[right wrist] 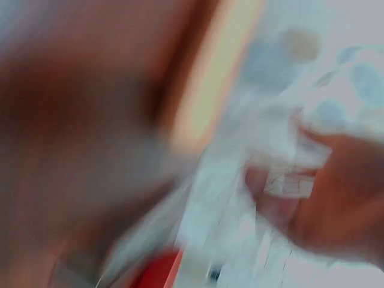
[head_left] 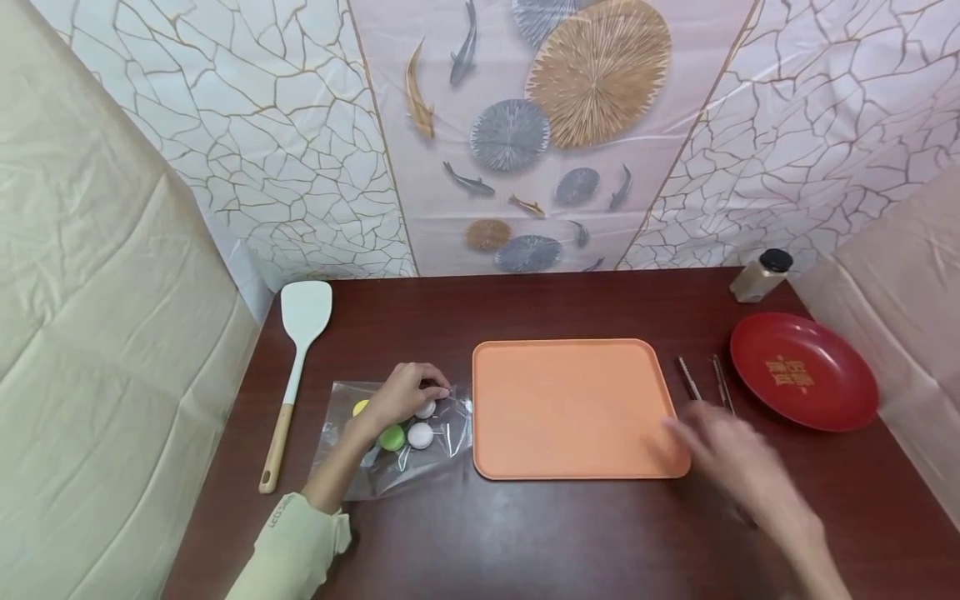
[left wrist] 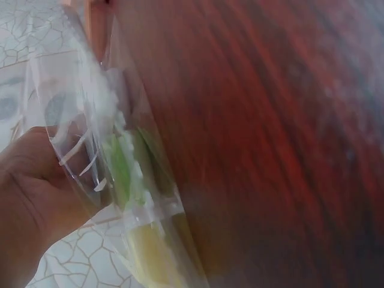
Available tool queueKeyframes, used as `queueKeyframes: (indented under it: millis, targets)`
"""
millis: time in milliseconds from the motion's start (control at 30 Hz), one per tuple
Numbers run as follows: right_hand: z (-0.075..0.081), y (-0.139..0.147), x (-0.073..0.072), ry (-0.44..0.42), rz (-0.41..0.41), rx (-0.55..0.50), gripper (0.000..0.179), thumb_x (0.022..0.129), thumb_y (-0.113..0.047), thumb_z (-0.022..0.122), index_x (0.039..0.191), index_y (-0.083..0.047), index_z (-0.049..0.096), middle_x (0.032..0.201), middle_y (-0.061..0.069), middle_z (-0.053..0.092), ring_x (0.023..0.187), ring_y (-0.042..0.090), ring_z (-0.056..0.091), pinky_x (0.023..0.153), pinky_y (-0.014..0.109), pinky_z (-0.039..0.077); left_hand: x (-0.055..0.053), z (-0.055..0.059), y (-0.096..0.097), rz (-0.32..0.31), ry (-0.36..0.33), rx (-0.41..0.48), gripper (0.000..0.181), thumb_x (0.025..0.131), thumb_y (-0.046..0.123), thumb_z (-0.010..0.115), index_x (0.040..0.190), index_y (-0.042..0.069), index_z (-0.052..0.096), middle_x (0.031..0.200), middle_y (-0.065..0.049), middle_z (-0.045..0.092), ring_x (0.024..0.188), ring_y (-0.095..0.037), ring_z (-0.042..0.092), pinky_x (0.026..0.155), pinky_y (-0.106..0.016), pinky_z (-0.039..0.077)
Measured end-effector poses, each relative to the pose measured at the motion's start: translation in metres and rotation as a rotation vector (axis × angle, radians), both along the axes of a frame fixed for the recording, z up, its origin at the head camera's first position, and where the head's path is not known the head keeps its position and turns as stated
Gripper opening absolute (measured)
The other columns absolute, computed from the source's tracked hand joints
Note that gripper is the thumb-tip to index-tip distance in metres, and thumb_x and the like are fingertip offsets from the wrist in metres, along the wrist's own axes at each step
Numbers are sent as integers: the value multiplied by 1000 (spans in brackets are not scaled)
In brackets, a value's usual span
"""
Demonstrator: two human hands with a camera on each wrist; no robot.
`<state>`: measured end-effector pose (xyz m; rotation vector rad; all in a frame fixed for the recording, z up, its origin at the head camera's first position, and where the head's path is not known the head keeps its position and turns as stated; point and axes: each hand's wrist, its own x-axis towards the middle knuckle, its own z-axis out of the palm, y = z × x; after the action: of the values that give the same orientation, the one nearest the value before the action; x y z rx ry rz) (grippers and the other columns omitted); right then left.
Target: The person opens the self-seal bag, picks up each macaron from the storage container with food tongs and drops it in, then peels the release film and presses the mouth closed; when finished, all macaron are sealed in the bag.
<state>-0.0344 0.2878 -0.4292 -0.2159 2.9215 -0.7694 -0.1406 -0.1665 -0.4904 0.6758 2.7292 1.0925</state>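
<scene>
In the head view my left hand (head_left: 405,393) is at the upper right of a clear plastic bag (head_left: 360,479), thumb and fingertips pinching its edge near the opening. Inside lie several small round macaron-like pieces: a green one (head_left: 392,437), a white one (head_left: 421,435) and a partly covered yellow one (head_left: 360,407). The left wrist view shows the same hand (left wrist: 42,192) behind the bag's film. My right hand (head_left: 738,458), blurred, hovers over metal tongs (head_left: 690,379), which it partly hides. Its thumb and fingers stand apart with nothing between them in the right wrist view.
An orange tray (head_left: 573,408) lies mid-table, its left edge close by the bag. A red plate (head_left: 806,371) and a black-lidded jar (head_left: 761,277) stand at the right. A white spatula (head_left: 296,367) with a wooden handle lies at the left.
</scene>
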Motion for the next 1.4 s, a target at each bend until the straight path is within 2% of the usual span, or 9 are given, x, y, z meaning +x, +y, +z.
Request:
queueKeyframes:
  millis: [67, 133, 233, 333, 500, 667, 900, 1167, 1400]
  targets:
    - [-2, -41, 3, -54, 199, -269, 19, 112, -22, 65, 106, -4, 70, 77, 3, 62, 66, 17, 64, 60, 37, 56, 1, -1, 0, 16, -3, -12, 5, 99, 6, 80, 96, 3, 84, 100, -10, 82, 94, -22, 77, 91, -39, 62]
    - [-9, -85, 8, -223, 375, -502, 19, 114, -19, 61, 107, -6, 72, 71, -3, 60, 61, 6, 58, 60, 26, 51, 1, -2, 0, 33, -8, -22, 7, 100, 5, 78, 96, 3, 84, 101, -9, 82, 94, -22, 76, 90, -40, 62]
    - [-23, -145, 23, -496, 500, -714, 30, 118, -23, 52, 118, 0, 71, 82, 5, 69, 62, 3, 61, 55, 19, 45, 1, -3, 1, 56, -43, -21, 8, 102, 5, 76, 99, 4, 84, 102, -9, 83, 93, -21, 76, 88, -39, 61]
    - [-37, -189, 39, -756, 454, -924, 43, 119, -28, 49, 136, 8, 63, 104, 12, 74, 65, 6, 65, 51, 15, 39, 1, -4, 2, 73, -68, -13, 9, 103, 7, 75, 101, 4, 84, 102, -9, 83, 93, -20, 75, 88, -40, 61]
    - [-56, -231, 50, -1100, 197, -1226, 57, 119, -40, 47, 145, 10, 54, 117, 5, 75, 75, 7, 66, 57, 14, 42, 0, -7, 5, 103, -61, 28, 10, 103, 9, 76, 98, 5, 84, 98, -7, 83, 93, -21, 74, 91, -43, 60]
    - [-67, -249, 45, -1115, 1, -1329, 56, 119, -41, 47, 147, 6, 54, 117, 5, 79, 77, 2, 64, 64, 12, 44, -1, -12, 7, 116, -60, 73, 13, 104, 13, 75, 96, 8, 84, 96, -5, 82, 92, -18, 73, 89, -40, 60]
    - [-70, -261, 35, -1035, -96, -1398, 52, 120, -36, 43, 148, 6, 56, 117, 8, 80, 74, 3, 60, 62, 11, 40, 3, -6, 11, 179, -115, 53, 12, 104, 11, 75, 97, 6, 83, 100, -8, 83, 99, -23, 74, 94, -44, 59]
    - [-70, -263, 32, -1019, -103, -1401, 46, 119, -25, 44, 146, 10, 58, 108, 6, 81, 70, 0, 56, 62, 11, 44, 3, -10, 9, 205, -123, 82, 12, 103, 9, 74, 96, 7, 83, 98, -8, 83, 98, -22, 73, 92, -41, 58]
    - [-69, -254, 27, -996, 30, -1298, 46, 118, -26, 50, 137, 13, 66, 95, 2, 83, 59, -2, 59, 57, 12, 45, -6, -51, -12, 240, -68, 98, 14, 103, 12, 71, 92, 16, 79, 94, 3, 82, 89, -12, 70, 79, -28, 54]
